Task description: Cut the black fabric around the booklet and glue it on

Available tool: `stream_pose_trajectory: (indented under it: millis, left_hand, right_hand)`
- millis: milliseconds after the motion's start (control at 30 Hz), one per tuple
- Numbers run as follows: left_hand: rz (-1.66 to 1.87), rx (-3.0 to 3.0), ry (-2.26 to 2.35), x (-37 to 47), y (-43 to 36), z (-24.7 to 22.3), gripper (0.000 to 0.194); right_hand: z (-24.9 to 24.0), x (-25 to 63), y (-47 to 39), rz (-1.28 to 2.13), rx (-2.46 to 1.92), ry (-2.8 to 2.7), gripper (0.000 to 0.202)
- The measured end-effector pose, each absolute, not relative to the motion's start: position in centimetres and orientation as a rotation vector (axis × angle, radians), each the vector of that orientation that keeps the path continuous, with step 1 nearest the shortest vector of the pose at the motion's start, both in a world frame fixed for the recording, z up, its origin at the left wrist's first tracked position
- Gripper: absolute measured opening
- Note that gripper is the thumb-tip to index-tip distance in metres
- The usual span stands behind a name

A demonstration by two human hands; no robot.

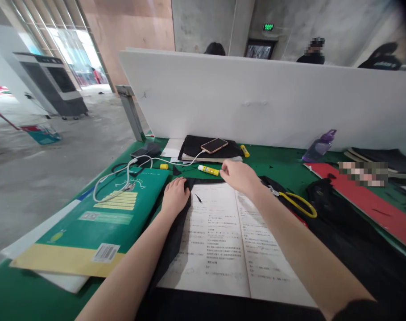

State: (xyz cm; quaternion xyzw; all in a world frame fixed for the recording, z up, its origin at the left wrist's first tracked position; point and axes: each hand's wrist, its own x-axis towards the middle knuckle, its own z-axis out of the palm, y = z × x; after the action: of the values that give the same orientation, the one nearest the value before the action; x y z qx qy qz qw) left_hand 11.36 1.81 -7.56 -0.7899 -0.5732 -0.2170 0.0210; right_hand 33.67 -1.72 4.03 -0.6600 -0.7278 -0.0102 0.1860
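Observation:
An open printed book (223, 249) lies on black cloth (169, 254) in front of me, with a small black scrap (198, 199) on its left page. At the cloth's upper left edge rests my left hand (176, 194), fingers lying flat and holding nothing. Above the book's top edge, my right hand (238, 174) has its fingers curled together at the end of a yellow glue stick (208, 170); whether they grip it or something small is hidden. The yellow cap (163, 166) lies apart to the left.
Left are a green book (122, 214) and a white cable (159, 159). A phone (214, 145) sits on a black notebook behind. Yellow-handled scissors (298, 203), a red folder (363, 196) and a purple bottle (320, 146) are right. A white partition (256, 102) stands behind.

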Motion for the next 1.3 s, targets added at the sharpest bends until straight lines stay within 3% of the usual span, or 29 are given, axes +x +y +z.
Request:
stream_pose_trajectory:
  millis: [167, 400, 633, 1000, 1300]
  left_hand:
    - [-0.672, -2.429, -1.773, 11.4, 2.0, -8.1, 0.043]
    - [-0.669, -2.403, -1.79, 11.3, 1.9, -8.3, 0.041]
    - [-0.672, -2.422, -1.829, 11.4, 2.1, -8.1, 0.041]
    - [-0.798, -2.498, -1.919, 11.4, 2.7, -8.0, 0.044]
    - [-1.235, -2.559, -2.045, 11.6, 2.2, -6.8, 0.041]
  right_hand:
    - [5.8, 39.7, -6.2, 0.067, -2.133, -2.228, 0.011]
    - [3.4, 47.7, -9.3, 0.065, -2.67, -1.695, 0.025]
    - [-0.6, 51.0, -9.5, 0.197, -2.627, -1.576, 0.033]
    - [-0.3, 51.2, -10.2, 0.444, -2.699, -1.541, 0.049]
    - [-0.2, 50.8, -10.6, 0.338, -2.568, -1.705, 0.037]
